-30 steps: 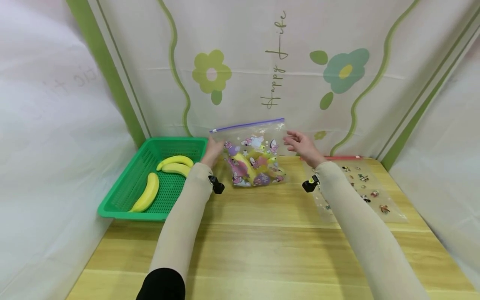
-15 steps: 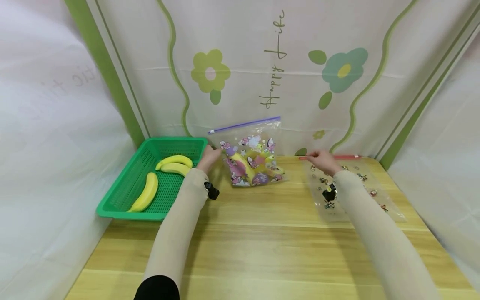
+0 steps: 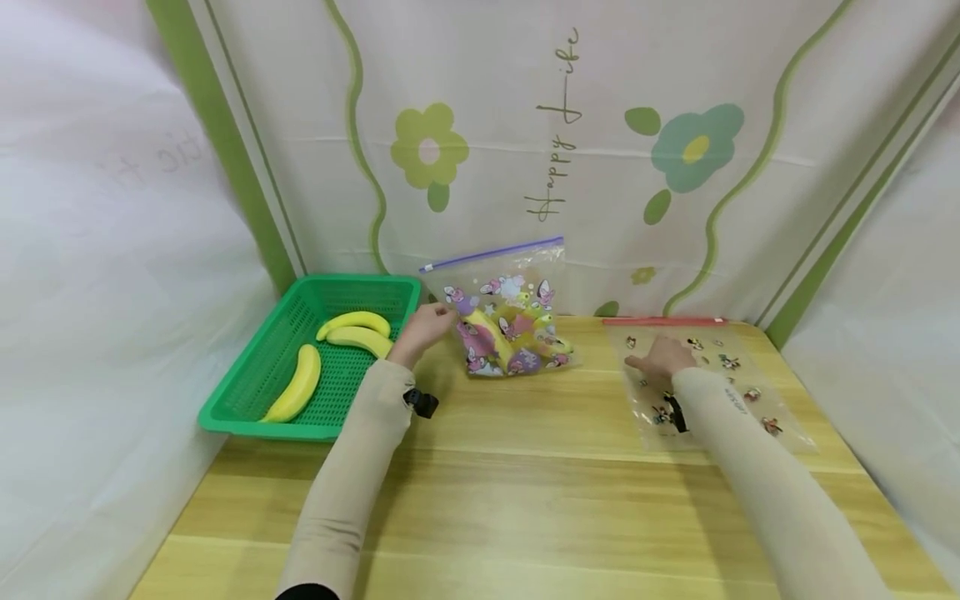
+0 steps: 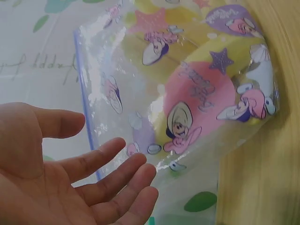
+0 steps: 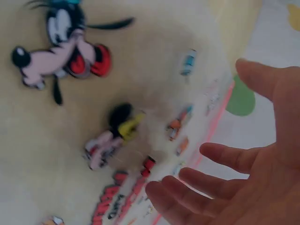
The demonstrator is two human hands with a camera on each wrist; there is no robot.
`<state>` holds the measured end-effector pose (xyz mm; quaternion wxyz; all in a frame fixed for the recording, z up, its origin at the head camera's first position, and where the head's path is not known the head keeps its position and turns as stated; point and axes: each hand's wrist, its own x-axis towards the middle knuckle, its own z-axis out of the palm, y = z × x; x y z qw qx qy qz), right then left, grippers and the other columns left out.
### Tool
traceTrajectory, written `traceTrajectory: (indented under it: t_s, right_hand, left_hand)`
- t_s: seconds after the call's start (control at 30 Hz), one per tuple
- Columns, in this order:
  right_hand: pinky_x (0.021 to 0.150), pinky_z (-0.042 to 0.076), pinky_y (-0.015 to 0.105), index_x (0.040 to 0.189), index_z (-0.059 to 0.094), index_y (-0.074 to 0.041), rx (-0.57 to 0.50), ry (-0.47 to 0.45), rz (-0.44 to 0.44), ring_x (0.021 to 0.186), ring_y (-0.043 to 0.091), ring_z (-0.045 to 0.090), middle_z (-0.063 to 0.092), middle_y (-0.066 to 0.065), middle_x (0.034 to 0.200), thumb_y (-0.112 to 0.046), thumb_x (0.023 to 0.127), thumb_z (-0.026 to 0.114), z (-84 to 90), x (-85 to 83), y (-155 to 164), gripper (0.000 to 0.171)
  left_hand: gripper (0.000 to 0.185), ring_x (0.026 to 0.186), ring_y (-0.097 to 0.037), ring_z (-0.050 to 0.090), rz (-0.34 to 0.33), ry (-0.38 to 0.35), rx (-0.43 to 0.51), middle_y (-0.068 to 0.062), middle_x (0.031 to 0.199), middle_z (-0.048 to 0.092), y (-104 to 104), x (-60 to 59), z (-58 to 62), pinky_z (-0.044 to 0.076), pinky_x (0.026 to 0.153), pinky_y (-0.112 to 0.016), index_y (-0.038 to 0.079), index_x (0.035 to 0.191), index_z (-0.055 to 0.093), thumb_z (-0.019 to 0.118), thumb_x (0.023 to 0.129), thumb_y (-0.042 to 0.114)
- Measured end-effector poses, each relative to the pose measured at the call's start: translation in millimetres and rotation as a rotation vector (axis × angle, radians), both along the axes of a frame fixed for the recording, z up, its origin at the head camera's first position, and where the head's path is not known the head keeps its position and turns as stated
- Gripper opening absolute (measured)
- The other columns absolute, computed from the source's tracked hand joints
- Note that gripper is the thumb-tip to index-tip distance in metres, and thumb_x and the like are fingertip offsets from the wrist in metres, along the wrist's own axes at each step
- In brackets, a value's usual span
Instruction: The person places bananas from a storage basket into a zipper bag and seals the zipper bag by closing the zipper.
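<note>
A clear zip bag (image 3: 506, 312) with cartoon prints and a purple zip strip stands against the back wall, a banana inside it. The same zip bag (image 4: 197, 93) fills the left wrist view. My left hand (image 3: 426, 327) hovers at the bag's left edge with fingers (image 4: 112, 180) straight, holding nothing. A second, flat printed bag (image 3: 705, 379) with a red zip strip lies at the right. My right hand (image 3: 660, 360) sits over its left part, fingers (image 5: 206, 183) spread just above the flat bag (image 5: 93, 117).
A green plastic basket (image 3: 247, 392) at the left holds three bananas (image 3: 300, 379). The wooden table (image 3: 525, 483) stretches toward me. Cloth walls with flower prints close in the back and both sides.
My right hand left the standing bag, moved right and came down over the flat red-zip bag. My left hand stayed beside the standing bag, which leans on the wall unheld.
</note>
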<state>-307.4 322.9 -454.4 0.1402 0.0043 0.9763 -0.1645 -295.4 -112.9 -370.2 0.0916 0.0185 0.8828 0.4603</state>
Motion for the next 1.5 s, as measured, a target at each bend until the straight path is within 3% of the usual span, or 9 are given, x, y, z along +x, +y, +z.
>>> traceTrajectory:
  t_s: [0.07, 0.27, 0.5, 0.63, 0.83, 1.03, 1.17, 1.37, 1.5]
  right_hand:
    - [0.068, 0.05, 0.05, 0.108, 0.056, 0.015, 0.008, -0.014, -0.004, 0.08, 0.038, 0.057, 0.054, 0.036, 0.109, -0.06, 0.087, 0.053, -7.0, -2.1, -0.3, 0.079]
    - [0.068, 0.048, 0.049, 0.113, 0.054, 0.013, 0.063, -0.021, 0.002, 0.087, 0.04, 0.055, 0.053, 0.034, 0.112, -0.062, 0.083, 0.056, -13.0, -3.5, -9.8, 0.08]
    - [0.044, 0.037, 0.029, 0.066, 0.051, -0.007, -0.001, -0.058, -0.007, 0.052, 0.017, 0.042, 0.051, 0.01, 0.067, -0.026, 0.085, 0.055, -7.9, 1.5, -23.9, 0.027]
    - [0.044, 0.034, 0.027, 0.06, 0.048, -0.01, -0.007, -0.029, 0.023, 0.048, 0.014, 0.038, 0.046, 0.006, 0.06, -0.009, 0.082, 0.047, -7.4, 4.1, -27.7, 0.022]
    - [0.042, 0.04, 0.025, 0.07, 0.056, -0.001, -0.057, 0.013, 0.061, 0.045, 0.015, 0.049, 0.056, 0.01, 0.062, 0.0, 0.082, 0.044, -6.8, 8.9, -30.0, 0.016]
    - [0.04, 0.035, 0.023, 0.054, 0.045, -0.01, -0.102, 0.1, 0.121, 0.038, 0.009, 0.041, 0.043, -0.001, 0.045, 0.0, 0.077, 0.049, -1.2, 20.8, -35.3, 0.025]
    - [0.042, 0.032, 0.025, 0.061, 0.04, -0.01, -0.087, 0.184, 0.148, 0.044, 0.011, 0.03, 0.033, -0.003, 0.051, -0.001, 0.073, 0.052, 7.7, 34.0, -43.2, 0.02]
    - [0.053, 0.043, 0.032, 0.083, 0.051, -0.003, -0.063, 0.247, 0.204, 0.064, 0.021, 0.049, 0.052, 0.008, 0.074, -0.004, 0.077, 0.058, 20.6, 56.4, -56.2, 0.009]
    - [0.054, 0.043, 0.032, 0.08, 0.051, -0.005, -0.061, 0.304, 0.275, 0.063, 0.02, 0.048, 0.051, 0.005, 0.07, -0.003, 0.078, 0.06, 22.7, 70.4, -64.7, 0.009]
  left_hand:
    - [0.038, 0.078, -0.02, 0.044, -0.02, 0.002, -0.01, -0.008, 0.091, 0.052, 2.3, 4.6, -0.8, 0.038, 0.066, -0.032, 0.001, 0.107, 0.059, 0.045, 0.098, 0.035]
    - [0.036, 0.077, -0.02, 0.044, -0.072, -0.014, 0.0, -0.01, 0.092, 0.052, 6.0, 14.1, -9.8, 0.038, 0.066, -0.031, 0.002, 0.105, 0.059, 0.044, 0.099, 0.034]
    - [0.034, 0.087, -0.023, 0.051, -0.101, -0.066, 0.038, -0.016, 0.107, 0.059, 1.1, 21.3, -23.3, 0.044, 0.076, -0.039, 0.002, 0.11, 0.059, 0.043, 0.1, 0.029]
    - [0.035, 0.098, -0.03, 0.055, -0.155, -0.079, 0.051, -0.021, 0.115, 0.058, 3.2, 27.7, -25.6, 0.045, 0.083, -0.041, 0.0, 0.115, 0.059, 0.042, 0.101, 0.027]
    - [0.048, 0.111, -0.038, 0.054, -0.222, -0.09, 0.071, -0.021, 0.123, 0.057, 9.4, 32.2, -31.9, 0.046, 0.089, -0.042, 0.001, 0.131, 0.052, 0.044, 0.1, 0.036]
    - [0.043, 0.106, -0.038, 0.057, -0.25, -0.068, 0.072, -0.02, 0.114, 0.06, 16.2, 36.2, -37.0, 0.047, 0.084, -0.039, -0.001, 0.116, 0.06, 0.046, 0.1, 0.036]
    - [0.033, 0.103, -0.037, 0.059, -0.262, -0.062, 0.07, -0.018, 0.108, 0.062, 21.8, 37.0, -42.2, 0.048, 0.083, -0.039, 0.0, 0.108, 0.062, 0.045, 0.1, 0.028]
    - [0.038, 0.102, -0.034, 0.06, -0.284, -0.087, 0.088, -0.019, 0.112, 0.061, 29.7, 36.2, -50.9, 0.047, 0.089, -0.047, -0.004, 0.117, 0.058, 0.045, 0.1, 0.027]
    - [0.037, 0.102, -0.032, 0.061, -0.288, -0.1, 0.117, -0.02, 0.114, 0.06, 35.2, 37.2, -52.0, 0.046, 0.09, -0.05, -0.004, 0.114, 0.059, 0.046, 0.1, 0.027]
